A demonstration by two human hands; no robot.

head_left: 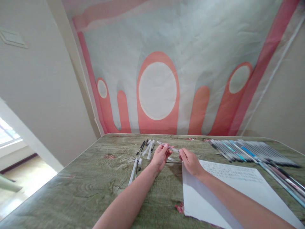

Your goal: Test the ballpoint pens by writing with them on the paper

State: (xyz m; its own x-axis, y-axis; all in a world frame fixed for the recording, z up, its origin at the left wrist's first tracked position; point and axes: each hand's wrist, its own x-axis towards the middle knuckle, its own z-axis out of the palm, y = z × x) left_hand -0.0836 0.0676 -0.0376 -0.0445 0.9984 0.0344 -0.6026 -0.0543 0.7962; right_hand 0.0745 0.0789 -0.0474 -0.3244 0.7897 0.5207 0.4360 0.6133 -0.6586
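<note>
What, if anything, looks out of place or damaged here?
Just the loose pen parts at left lie at mixed angles, while the row of pens at right is mostly parallel. No spill or damage shows.

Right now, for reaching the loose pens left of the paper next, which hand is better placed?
Probably the left hand: it is nearer the loose pens, while the right hand is farther off, by the paper. Both grip the same clear pen.
</note>
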